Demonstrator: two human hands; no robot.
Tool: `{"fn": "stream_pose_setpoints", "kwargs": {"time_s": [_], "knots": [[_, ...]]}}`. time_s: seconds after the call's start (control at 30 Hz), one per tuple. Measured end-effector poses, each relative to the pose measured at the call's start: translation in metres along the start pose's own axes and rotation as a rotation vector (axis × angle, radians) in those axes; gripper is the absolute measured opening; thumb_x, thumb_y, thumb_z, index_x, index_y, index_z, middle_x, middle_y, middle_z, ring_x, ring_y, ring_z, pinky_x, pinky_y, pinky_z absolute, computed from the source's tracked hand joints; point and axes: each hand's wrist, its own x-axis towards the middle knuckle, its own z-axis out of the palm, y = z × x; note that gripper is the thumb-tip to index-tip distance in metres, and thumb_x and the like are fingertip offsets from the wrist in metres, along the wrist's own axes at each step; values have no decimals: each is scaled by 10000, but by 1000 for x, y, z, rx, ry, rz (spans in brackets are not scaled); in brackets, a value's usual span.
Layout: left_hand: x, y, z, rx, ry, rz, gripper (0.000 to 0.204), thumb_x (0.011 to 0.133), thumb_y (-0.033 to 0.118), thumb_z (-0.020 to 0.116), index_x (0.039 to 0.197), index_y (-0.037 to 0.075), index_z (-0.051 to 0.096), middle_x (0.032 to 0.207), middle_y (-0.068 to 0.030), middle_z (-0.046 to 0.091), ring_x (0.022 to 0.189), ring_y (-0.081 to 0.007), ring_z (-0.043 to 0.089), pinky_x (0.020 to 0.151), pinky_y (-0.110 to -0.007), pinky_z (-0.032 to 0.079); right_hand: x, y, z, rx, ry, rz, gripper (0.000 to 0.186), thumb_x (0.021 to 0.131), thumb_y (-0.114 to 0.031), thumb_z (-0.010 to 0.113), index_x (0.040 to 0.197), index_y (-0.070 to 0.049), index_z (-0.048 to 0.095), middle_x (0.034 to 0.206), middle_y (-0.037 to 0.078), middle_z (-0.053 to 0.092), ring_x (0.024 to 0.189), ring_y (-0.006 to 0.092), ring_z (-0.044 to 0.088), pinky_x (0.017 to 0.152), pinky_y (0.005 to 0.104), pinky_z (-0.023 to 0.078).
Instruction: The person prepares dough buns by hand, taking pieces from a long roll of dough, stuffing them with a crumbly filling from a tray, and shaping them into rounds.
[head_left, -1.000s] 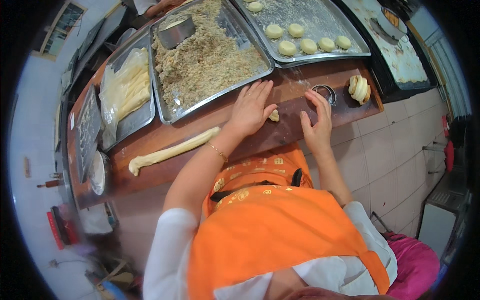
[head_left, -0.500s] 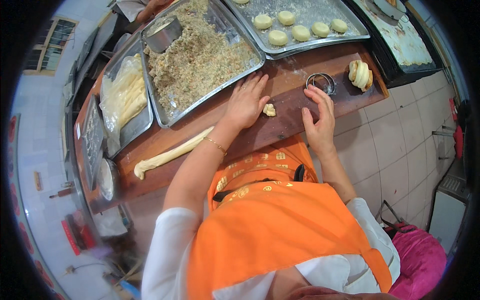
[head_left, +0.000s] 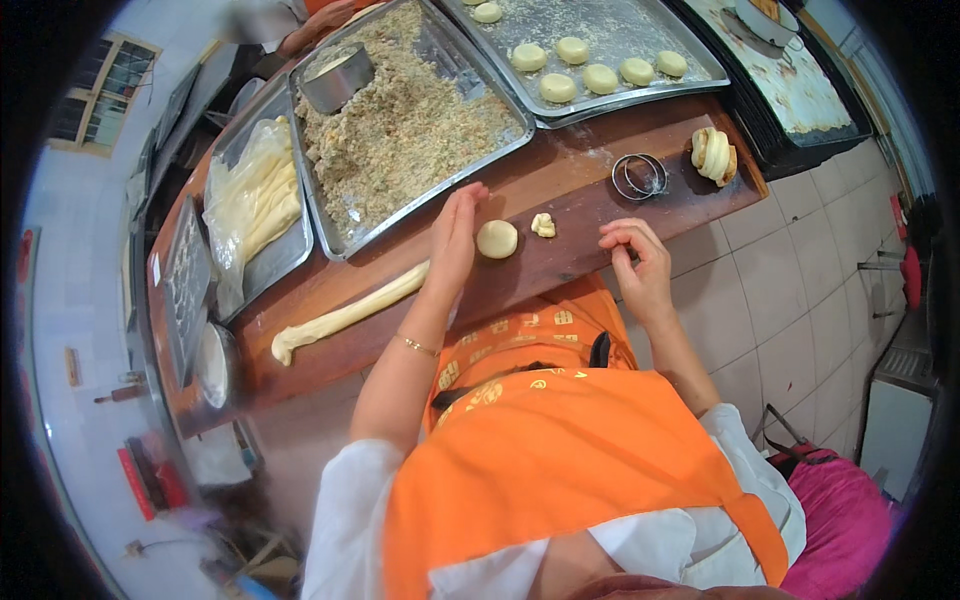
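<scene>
My left hand stands on its edge on the wooden table, fingers stretched out and holding nothing. Right beside its palm lies a flat round of dough. A small scrap of dough sits just right of that round. Over the table's front edge hovers my right hand, its fingers loosely bent, thumb apart, with nothing visible in it. Beyond it lie thin metal ring cutters. A long rope of dough stretches leftward from under my left forearm.
A tray of crumbly filling holds a metal cup. Behind is a tray with several dough rounds. A folded dough piece sits at right. Bagged dough and a bowl stand left. Another person's arm shows at the top.
My left hand has lifted from lying flat and turned on its edge, uncovering the dough round. My right hand has drawn back from the ring cutters toward me.
</scene>
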Motion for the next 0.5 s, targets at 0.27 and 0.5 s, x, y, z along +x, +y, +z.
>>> {"fn": "stream_pose_setpoints", "kwargs": {"time_s": [0.27, 0.5], "knots": [[36, 6, 34, 882, -214, 546, 446, 948, 218, 583, 1352, 42, 510, 1367, -164, 544, 1305, -338, 482, 1096, -453, 374, 5, -15, 18, -76, -81, -123, 204, 773, 135, 520, 853, -6, 644, 1003, 116, 657, 907, 228, 644, 749, 294, 501], [39, -7, 30, 850, -246, 400, 475, 944, 257, 591, 1367, 58, 503, 1438, -146, 487, 1345, -309, 444, 1120, -456, 333, -3, -9, 17, -97, -72, -138, 204, 766, 143, 518, 831, -7, 641, 992, 110, 657, 881, 232, 645, 708, 292, 495]]}}
